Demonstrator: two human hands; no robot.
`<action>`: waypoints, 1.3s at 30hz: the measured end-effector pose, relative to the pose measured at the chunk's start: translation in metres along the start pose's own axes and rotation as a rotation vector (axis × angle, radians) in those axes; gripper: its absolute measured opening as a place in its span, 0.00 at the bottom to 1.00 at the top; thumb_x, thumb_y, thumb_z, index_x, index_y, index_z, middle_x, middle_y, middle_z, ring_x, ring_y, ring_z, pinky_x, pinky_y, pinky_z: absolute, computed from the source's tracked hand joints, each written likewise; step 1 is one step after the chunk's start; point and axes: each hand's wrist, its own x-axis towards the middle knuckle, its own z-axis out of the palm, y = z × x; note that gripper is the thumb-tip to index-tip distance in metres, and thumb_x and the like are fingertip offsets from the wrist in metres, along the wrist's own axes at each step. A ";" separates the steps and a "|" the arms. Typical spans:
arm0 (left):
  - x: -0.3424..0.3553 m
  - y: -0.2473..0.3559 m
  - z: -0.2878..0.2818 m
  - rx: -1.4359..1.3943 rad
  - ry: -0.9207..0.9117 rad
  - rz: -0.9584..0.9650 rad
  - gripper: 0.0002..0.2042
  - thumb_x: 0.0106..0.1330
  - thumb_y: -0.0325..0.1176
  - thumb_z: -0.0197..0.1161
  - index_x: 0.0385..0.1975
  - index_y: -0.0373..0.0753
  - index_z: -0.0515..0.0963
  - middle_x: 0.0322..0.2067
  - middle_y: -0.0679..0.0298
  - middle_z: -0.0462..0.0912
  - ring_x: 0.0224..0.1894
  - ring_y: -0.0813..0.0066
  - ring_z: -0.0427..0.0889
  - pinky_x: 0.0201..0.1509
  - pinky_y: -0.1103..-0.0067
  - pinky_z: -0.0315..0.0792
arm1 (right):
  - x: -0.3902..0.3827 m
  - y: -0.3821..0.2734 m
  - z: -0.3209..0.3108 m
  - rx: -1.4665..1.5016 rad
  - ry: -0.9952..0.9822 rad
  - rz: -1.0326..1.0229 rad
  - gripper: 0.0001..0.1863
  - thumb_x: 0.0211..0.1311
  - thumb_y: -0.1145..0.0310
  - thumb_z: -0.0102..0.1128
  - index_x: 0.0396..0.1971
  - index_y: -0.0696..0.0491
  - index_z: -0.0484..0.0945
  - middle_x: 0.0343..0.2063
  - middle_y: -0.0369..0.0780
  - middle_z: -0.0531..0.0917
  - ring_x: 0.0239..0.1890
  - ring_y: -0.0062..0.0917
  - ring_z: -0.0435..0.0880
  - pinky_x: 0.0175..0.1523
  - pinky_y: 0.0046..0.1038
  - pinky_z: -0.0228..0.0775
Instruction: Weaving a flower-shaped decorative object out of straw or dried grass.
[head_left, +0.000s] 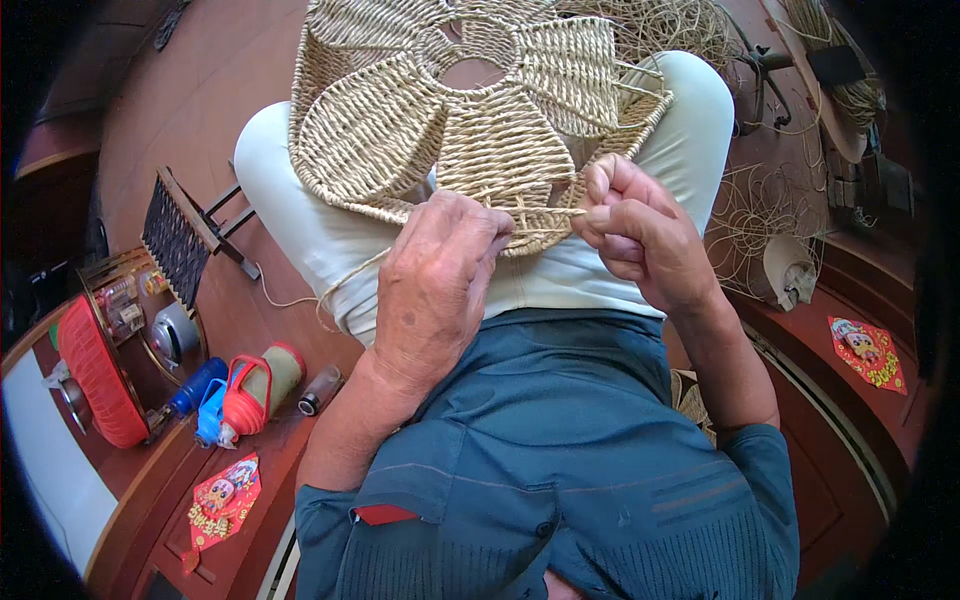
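Across my lap lies a straw-coloured woven piece (500, 130) with petal-shaped panels around a round hole, framed by a braided rim. At its near edge my left hand (436, 270) is closed, with its fingertips at the weave; what they grip is partly hidden. My right hand (645, 225) pinches a straw cord (545, 211) between thumb and fingers, and the cord runs taut between the two hands. A loose length of cord (350, 275) trails left from beneath my left hand over my thigh and down to the floor.
Tangled cord (670, 30) lies beyond my right knee, more (765, 220) on the floor at right. A slatted stool (185, 235) stands at left. Near it are a red-and-cream flask (262, 388), a blue bottle (200, 385) and a small jar (320, 390).
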 end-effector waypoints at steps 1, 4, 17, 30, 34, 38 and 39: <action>0.000 0.000 0.001 0.012 -0.012 0.024 0.10 0.64 0.20 0.73 0.44 0.37 0.86 0.37 0.58 0.83 0.40 0.59 0.85 0.46 0.66 0.79 | -0.001 0.000 -0.001 -0.077 0.021 0.007 0.10 0.68 0.74 0.60 0.44 0.47 0.70 0.29 0.30 0.77 0.19 0.05 0.57 0.20 0.15 0.44; 0.002 0.002 0.003 0.024 -0.038 0.054 0.10 0.64 0.20 0.73 0.43 0.37 0.86 0.37 0.58 0.83 0.42 0.57 0.85 0.47 0.65 0.79 | 0.000 0.001 -0.004 -0.154 0.024 -0.010 0.11 0.67 0.72 0.62 0.43 0.46 0.70 0.30 0.31 0.79 0.20 0.05 0.58 0.21 0.15 0.45; 0.005 0.003 0.006 -0.024 -0.021 0.076 0.07 0.65 0.22 0.72 0.41 0.38 0.86 0.36 0.58 0.86 0.41 0.56 0.86 0.46 0.66 0.78 | -0.001 0.010 -0.011 -0.065 0.057 -0.062 0.09 0.67 0.74 0.62 0.39 0.45 0.71 0.28 0.28 0.76 0.20 0.05 0.59 0.21 0.14 0.45; 0.023 0.009 0.026 0.014 -0.043 0.036 0.05 0.65 0.28 0.73 0.34 0.37 0.83 0.30 0.57 0.79 0.34 0.55 0.82 0.40 0.63 0.75 | -0.023 -0.063 -0.088 -0.008 0.571 -0.602 0.09 0.76 0.69 0.67 0.45 0.54 0.76 0.34 0.32 0.80 0.30 0.12 0.77 0.33 0.16 0.70; 0.023 0.012 0.033 0.005 -0.022 0.001 0.04 0.66 0.27 0.72 0.35 0.37 0.84 0.31 0.56 0.80 0.35 0.54 0.83 0.41 0.63 0.75 | -0.032 -0.035 -0.072 -0.713 0.753 -0.931 0.10 0.73 0.75 0.69 0.49 0.57 0.78 0.39 0.34 0.84 0.35 0.14 0.81 0.37 0.18 0.74; 0.021 0.013 0.036 -0.032 -0.016 0.035 0.03 0.67 0.25 0.71 0.37 0.37 0.85 0.31 0.55 0.80 0.36 0.52 0.83 0.41 0.62 0.76 | -0.038 -0.007 -0.037 -0.681 0.482 -0.704 0.11 0.73 0.75 0.69 0.50 0.54 0.80 0.39 0.32 0.85 0.30 0.11 0.79 0.33 0.18 0.73; 0.020 0.013 0.036 -0.032 -0.018 0.038 0.03 0.67 0.25 0.71 0.37 0.37 0.85 0.31 0.55 0.80 0.36 0.52 0.83 0.41 0.62 0.76 | -0.036 0.000 -0.029 -0.730 0.448 -0.669 0.10 0.72 0.75 0.70 0.50 0.53 0.81 0.38 0.31 0.85 0.29 0.10 0.79 0.32 0.18 0.73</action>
